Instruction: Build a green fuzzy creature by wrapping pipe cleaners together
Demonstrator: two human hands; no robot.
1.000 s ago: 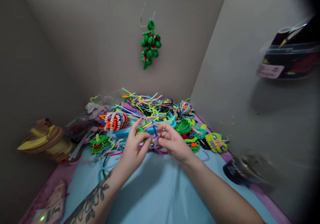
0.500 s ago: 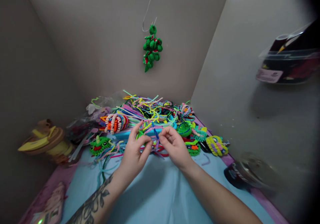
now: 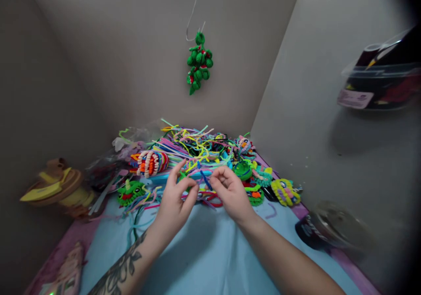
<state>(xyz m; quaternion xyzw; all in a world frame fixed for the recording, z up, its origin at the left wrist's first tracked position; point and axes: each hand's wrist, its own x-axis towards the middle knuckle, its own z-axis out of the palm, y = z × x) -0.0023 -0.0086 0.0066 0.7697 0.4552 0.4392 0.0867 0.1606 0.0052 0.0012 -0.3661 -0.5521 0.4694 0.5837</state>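
My left hand (image 3: 176, 200) and my right hand (image 3: 230, 192) meet over the light blue mat (image 3: 204, 255), fingertips pinched on a small piece made of blue and purple pipe cleaners (image 3: 205, 181). Both hands have fingers curled around it, thumbs and forefingers closed. Just behind them lies a big tangled heap of loose coloured pipe cleaners (image 3: 194, 145). Finished fuzzy figures sit around the heap: a green horned one (image 3: 130, 192) to the left, a striped orange and white one (image 3: 151, 162), and a yellow-green one (image 3: 285, 192) to the right.
A green pipe-cleaner bunch (image 3: 199, 62) hangs on a wire hook from the grey back partition. A brown and yellow object (image 3: 55, 185) stands at the left. A dark round lidded container (image 3: 325, 231) sits at the right, a clear box (image 3: 381, 77) above it.
My hands stay together on the pipe-cleaner piece, fingers shifting slightly as they work it. The view has tipped down a little since the first frame.
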